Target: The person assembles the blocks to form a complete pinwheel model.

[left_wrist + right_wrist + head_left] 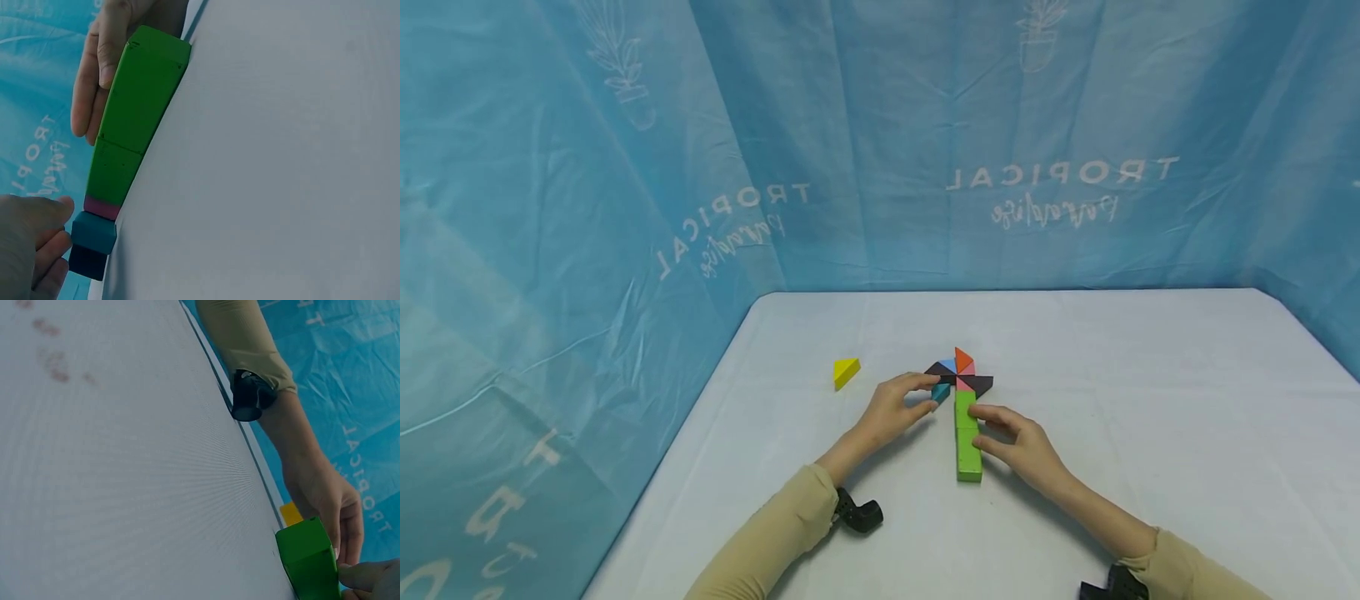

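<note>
My left hand (887, 410) pinches a teal triangular block (941, 392) between thumb and index finger at the lower left of a pinwheel of blocks. The index fingertip lies by a black block (942, 372). In the left wrist view the teal block (94, 232) sits beside the dark one. Below the pinwheel, two green blocks (967, 454) form an upright strip end to end. My right hand (1026, 450) touches the strip's right side with loosely extended fingers. Orange (962, 362), blue, pink and black (980, 384) pieces meet at the centre.
A yellow triangular block (846, 372) lies apart on the white table (1112, 350), left of the pinwheel. Blue printed curtains (880, 125) hang behind and at the sides. Each wrist carries a black camera mount (859, 512).
</note>
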A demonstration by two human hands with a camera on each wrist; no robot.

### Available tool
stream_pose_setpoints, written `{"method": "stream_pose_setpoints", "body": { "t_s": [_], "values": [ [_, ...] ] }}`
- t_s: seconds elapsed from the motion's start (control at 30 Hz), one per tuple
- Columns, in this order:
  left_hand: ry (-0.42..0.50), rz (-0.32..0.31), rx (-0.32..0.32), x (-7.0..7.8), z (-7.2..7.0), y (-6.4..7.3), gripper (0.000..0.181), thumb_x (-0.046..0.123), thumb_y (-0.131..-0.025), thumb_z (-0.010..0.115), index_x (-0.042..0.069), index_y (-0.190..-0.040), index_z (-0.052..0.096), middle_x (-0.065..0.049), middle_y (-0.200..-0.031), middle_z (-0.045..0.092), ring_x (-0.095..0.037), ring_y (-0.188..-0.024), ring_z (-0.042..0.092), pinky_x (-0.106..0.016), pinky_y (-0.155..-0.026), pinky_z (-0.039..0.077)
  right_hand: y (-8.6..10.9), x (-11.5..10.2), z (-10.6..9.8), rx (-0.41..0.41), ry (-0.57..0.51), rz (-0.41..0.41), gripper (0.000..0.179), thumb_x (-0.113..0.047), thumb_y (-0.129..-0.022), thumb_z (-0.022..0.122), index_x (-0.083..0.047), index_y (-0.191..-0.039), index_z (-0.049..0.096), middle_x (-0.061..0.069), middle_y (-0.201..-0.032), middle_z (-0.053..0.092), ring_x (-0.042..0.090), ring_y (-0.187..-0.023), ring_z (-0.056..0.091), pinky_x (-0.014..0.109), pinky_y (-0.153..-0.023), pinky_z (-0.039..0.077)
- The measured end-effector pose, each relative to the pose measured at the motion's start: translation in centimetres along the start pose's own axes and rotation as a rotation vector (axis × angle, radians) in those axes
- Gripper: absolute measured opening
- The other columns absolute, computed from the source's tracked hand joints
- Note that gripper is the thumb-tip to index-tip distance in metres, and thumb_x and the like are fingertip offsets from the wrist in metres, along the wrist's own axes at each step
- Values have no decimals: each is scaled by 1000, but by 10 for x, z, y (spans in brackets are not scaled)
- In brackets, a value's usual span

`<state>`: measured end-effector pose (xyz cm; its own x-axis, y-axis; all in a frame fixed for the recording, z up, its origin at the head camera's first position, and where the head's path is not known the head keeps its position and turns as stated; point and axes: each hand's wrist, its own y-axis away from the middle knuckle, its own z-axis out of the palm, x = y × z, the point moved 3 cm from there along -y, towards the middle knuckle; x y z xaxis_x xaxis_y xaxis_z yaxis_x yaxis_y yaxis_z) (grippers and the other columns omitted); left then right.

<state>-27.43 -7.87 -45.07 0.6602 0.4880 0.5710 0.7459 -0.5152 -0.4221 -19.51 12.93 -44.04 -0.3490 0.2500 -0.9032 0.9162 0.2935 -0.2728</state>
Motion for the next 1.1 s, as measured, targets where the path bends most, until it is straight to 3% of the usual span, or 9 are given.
{"method": "stream_pose_setpoints", "body": {
  "t_s": [0.27, 0.6, 0.9, 1.1],
  "values": [
    [-11, 19, 27, -1, 6, -2, 28, 9, -86, 70, 8, -113, 68, -2, -108, 67, -14, -101, 61, -30, -90, 48, 0, 2, 0, 1, -6, 1, 41, 2, -84, 68, 8, -123, 56, 22, -123, 57, 39, -114, 53, 49, -96, 41],
    [13, 0, 56, -5, 13, -8, 28, 10, -87, 69, 8, -114, 68, -2, -111, 66, -13, -99, 61, -31, -89, 49, -4, 36, 1, 4, -1, -8, 44, -14, -85, 71, -4, -126, 58, 10, -125, 59, 28, -116, 54, 40, -97, 43],
    [22, 10, 89, -7, 16, -13, 29, 6, -84, 70, 6, -113, 68, -5, -104, 67, -14, -91, 62, -30, -80, 52, -3, 37, 1, 5, -13, 8, 44, -19, -85, 72, -7, -125, 60, 7, -125, 60, 26, -116, 54, 37, -97, 43],
    [11, -11, 85, -4, 11, -16, 30, 9, -85, 71, 6, -114, 68, -4, -104, 67, -15, -92, 61, -33, -82, 51, -3, 37, 0, 3, -5, -5, 44, -18, -86, 71, -5, -126, 59, 9, -125, 59, 28, -116, 54, 40, -97, 43]
  ]
}}
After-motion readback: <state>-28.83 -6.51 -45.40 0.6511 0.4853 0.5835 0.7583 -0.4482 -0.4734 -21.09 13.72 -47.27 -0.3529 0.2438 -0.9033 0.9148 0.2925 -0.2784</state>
